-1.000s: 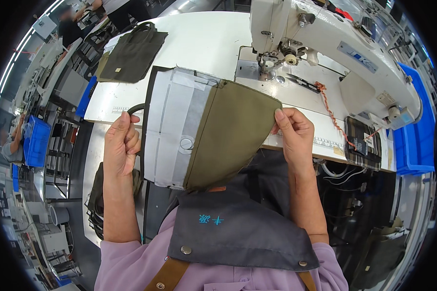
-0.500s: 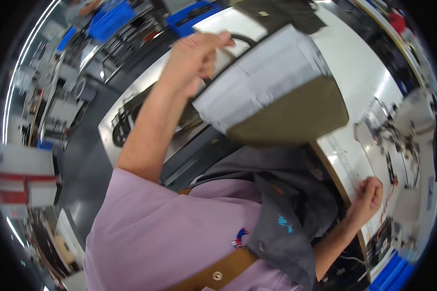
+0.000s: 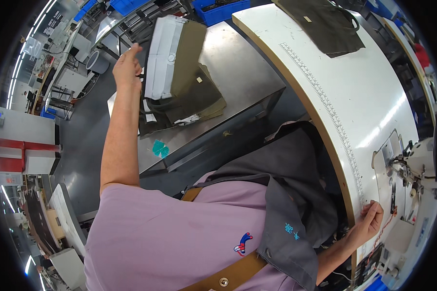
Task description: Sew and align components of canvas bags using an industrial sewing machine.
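Observation:
My left hand reaches out to the far left, its fingers closed at the dark edge of an olive fabric bag piece with a pale grey-white panel. The piece hangs over a stack of dark olive fabric pieces on a metal table; where the fingers grip is partly hidden. My right hand rests at the near edge of the white worktable, fingers curled together. Whatever it may hold cannot be made out. A sewing machine stands just beyond it.
Another dark olive piece with a handle lies at the white table's far end. A printed ruler scale runs along that table's edge. A blue bin stands behind the metal table, and a teal scrap sits on its near corner.
The olive and white piece has swung left with my left hand, from above the white table to over the stack on the metal table. My right hand remains near the sewing machine.

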Demonstrator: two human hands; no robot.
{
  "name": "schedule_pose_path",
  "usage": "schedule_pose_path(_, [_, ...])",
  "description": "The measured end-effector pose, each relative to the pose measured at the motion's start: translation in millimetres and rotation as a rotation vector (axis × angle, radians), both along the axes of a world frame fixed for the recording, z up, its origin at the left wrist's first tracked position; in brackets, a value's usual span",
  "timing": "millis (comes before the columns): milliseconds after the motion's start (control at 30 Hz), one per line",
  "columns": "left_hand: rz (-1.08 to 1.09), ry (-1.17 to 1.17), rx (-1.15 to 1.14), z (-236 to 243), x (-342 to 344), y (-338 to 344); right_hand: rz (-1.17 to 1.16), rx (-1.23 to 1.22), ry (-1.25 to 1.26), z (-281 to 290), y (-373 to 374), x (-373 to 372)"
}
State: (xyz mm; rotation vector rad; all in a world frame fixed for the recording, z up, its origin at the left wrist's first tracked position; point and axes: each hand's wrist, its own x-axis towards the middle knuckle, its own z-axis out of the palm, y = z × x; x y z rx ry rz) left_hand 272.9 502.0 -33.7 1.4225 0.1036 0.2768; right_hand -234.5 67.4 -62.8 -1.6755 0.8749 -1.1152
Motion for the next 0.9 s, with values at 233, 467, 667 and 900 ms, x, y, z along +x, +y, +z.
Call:
schedule_pose_path(233, [-0.125, 0.174, -0.167, -50.7, 21.9, -24.3, -0.047, -0.062, 0.068, -0.4, 8.4, -3.9])
schedule_pose_path(467, [-0.19, 0.538, -0.065, -265.7, 111.2, 115.6, -0.091, 0.051, 0.14, -1.1, 20.6, 16.1])
schedule_pose_path(667, [0.115, 0.411, 0.759, -243.4, 133.9, 91.0, 0.058, -0.006, 0.037, 16.6, 16.3, 24.0])
schedule_pose_path(900, [0.076, -0.136, 1.336, -177.9, 94.5, -44.9, -0.067, -0.154, -0.022, 14.9, 52.4, -44.2])
